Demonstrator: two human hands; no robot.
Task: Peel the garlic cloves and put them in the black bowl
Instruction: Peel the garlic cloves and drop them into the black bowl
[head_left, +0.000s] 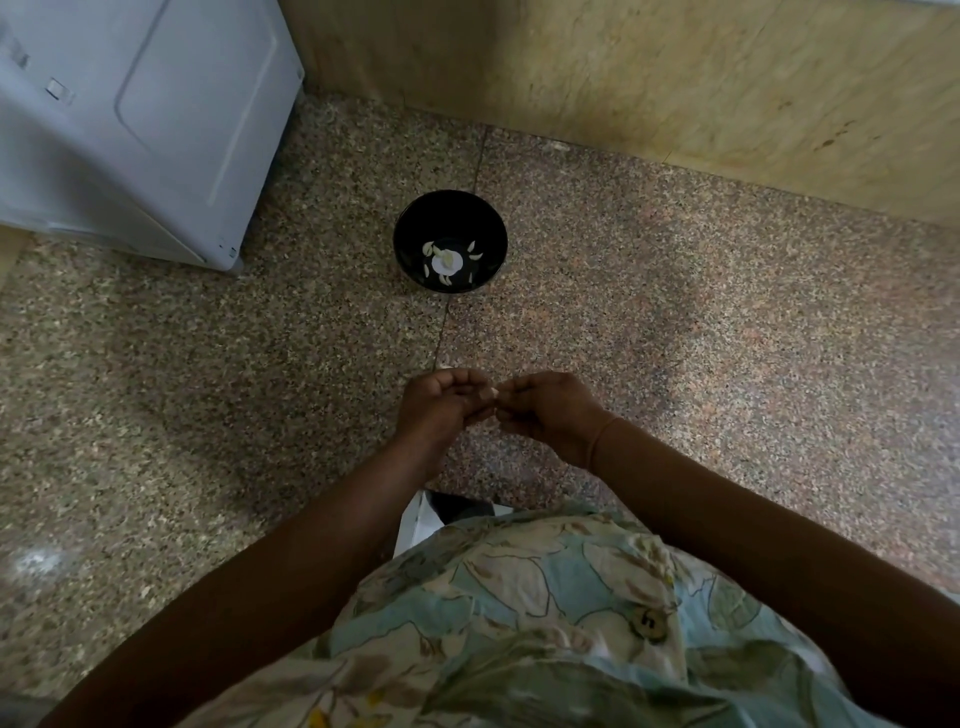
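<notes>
Fingers: left hand (441, 408), right hand (548, 410) pinch garlic clove (493, 392), mostly hidden | black bowl (413, 228) apart

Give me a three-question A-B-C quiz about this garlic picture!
1. Where is the black bowl? A. on the speckled surface B. on the white box C. in a hand
2. What colour are the pieces in it? A. red B. green C. pale
3. What are the left hand and right hand doing? A. lying flat B. pinching something small together C. hanging apart
Answers: 1 A, it stands beyond the hands. 2 C, whitish bits lie inside. 3 B, they meet on a garlic clove.
</notes>
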